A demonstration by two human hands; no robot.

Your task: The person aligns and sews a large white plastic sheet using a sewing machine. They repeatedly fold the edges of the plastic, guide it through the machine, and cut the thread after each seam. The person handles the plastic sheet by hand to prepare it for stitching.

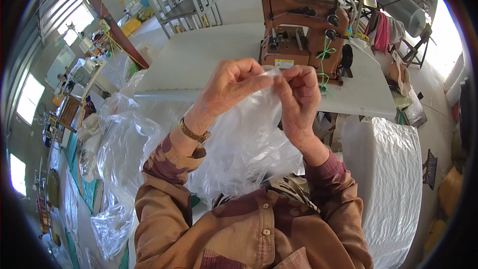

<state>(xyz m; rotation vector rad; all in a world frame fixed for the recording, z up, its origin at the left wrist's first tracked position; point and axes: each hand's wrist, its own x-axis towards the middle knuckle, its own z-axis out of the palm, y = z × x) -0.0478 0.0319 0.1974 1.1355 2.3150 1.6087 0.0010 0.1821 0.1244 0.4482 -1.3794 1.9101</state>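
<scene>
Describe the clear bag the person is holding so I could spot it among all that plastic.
Start at the brown sewing machine on the white table. In front of it, the left hand and right hand pinch the top edge of a clear bag that hangs down to the chest. Unlike the crumpled plastic at the left, it is held up.

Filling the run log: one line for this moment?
left hand: pinches clear plastic bag | right hand: pinches same edge | brown sewing machine behind

Light: bright daylight enters through windows point(30, 97) at left and an opening at right.
Glare: window panes blown white; sheen on the clear plastic bag point(239, 139).
Distortion: strong fisheye bending, black rim.
Focus: centre sharp, edges soft.
</scene>
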